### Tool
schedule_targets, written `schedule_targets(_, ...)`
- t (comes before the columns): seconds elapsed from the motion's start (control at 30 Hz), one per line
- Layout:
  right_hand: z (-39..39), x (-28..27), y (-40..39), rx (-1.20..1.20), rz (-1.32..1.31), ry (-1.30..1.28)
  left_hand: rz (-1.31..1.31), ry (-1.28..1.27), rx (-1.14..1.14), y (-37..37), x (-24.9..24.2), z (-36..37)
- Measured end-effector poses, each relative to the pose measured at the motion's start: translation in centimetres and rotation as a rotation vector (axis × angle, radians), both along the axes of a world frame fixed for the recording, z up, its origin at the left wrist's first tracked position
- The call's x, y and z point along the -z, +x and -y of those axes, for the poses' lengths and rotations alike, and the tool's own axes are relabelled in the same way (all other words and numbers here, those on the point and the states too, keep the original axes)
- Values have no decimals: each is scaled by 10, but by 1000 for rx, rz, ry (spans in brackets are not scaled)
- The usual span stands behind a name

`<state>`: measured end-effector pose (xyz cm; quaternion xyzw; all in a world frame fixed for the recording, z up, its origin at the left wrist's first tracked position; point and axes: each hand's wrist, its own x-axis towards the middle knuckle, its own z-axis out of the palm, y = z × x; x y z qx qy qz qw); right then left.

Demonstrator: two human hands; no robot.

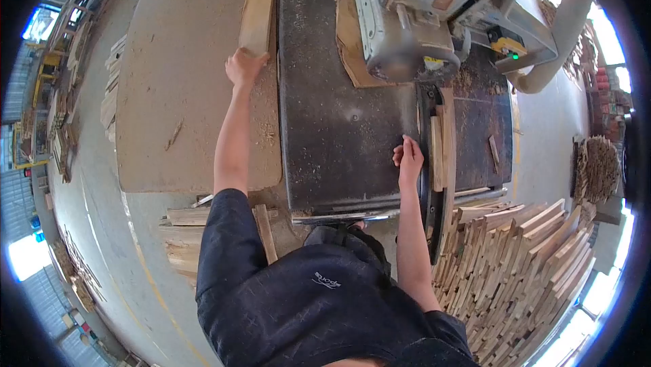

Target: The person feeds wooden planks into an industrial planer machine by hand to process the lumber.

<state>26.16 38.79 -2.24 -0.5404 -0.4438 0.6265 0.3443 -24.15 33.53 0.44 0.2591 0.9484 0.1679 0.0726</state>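
At the upper left, my left hand [245, 67] is closed on the near end of a long pale wooden board [259, 11]. The board lies on the dusty brown side table [190, 96], beside the black machine table [339, 157]. Over the black table, my right hand [409, 158] is held with loosely bent fingers apart and nothing visible in them. Just right of it, a narrow wooden strip [437, 153] lies along the black fence [425, 130]. A longer wooden rail [447, 164] runs beside that strip.
A large machine head [413, 21] overhangs the black table's far side, with a wooden panel [352, 42] by it. Stacked wooden strips [515, 265] fill the lower right. More boards [183, 245] lie at lower left. Sawdust and an offcut [494, 152] litter the tables.
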Motion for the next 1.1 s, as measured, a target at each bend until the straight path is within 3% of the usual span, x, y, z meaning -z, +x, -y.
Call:
schedule_targets(0.07, 6, -4, 3, -6, 10, -17, 16, 257, -58, 24, 9, 35)
schedule_targets(0.13, 11, -11, 2, -42, 35, -29, 578, 587, -257, 81, -23, 70)
schedule_targets(0.17, 16, -11, 5, -39, 26, -36, 912, 763, -174, 86, 4, 97)
schedule_targets(0.2, 20, -10, 9, -78, 30, -27, 1345, 930, -89, 112, 1, 117)
schedule_targets(0.23, 22, -9, 12, -124, 31, -12, 1480, 1058, -116, 144, -12, 134)
schedule_targets(0.33, 32, -2, 26, -197, 28, -63, 1700, 1316, -181, 222, -29, 179)
schedule_targets(0.43, 53, -13, 35, -248, 31, -190, 1739, 1403, -212, 280, -41, 208)
schedule_targets(0.5, 69, -12, 40, -316, 2, -262, 1968, 1573, -113, 315, -45, 222)
schedule_targets(0.63, 112, -31, 39, -557, 13, -249, 1885, 1420, -98, 366, -34, 239)
schedule_targets(0.7, 133, -43, 38, -635, -15, -278, 1373, 819, -101, 384, -13, 240)
schedule_targets(0.73, 141, -43, 40, -670, -67, -302, 1201, 725, -1, 394, -31, 237)
schedule_targets(0.8, 151, -45, 47, -742, -242, -415, 1062, 677, 118, 414, -12, 237)
schedule_targets(0.83, 155, -42, 49, -740, -243, -389, 911, 613, 203, 421, 5, 238)
schedule_targets(0.87, 160, -37, 52, -775, -187, -176, 725, 449, 187, 426, 7, 238)
schedule_targets(0.9, 164, -32, 56, -801, -128, 26, 722, 452, 196, 431, 10, 238)
schedule_targets(0.93, 164, -40, 61, -837, -32, -153, 688, 314, 149, 441, -12, 239)
schedule_targets(0.97, 166, -41, 66, -832, -34, -160, 651, 175, 99, 450, -24, 241)
schedule_targets(1.03, 167, -42, 72, -823, -100, -201, 610, 154, 79, 458, -25, 245)
schedule_targets(1.1, 163, -8, 80, -801, -34, -279, 535, 139, 212, 463, -30, 248)
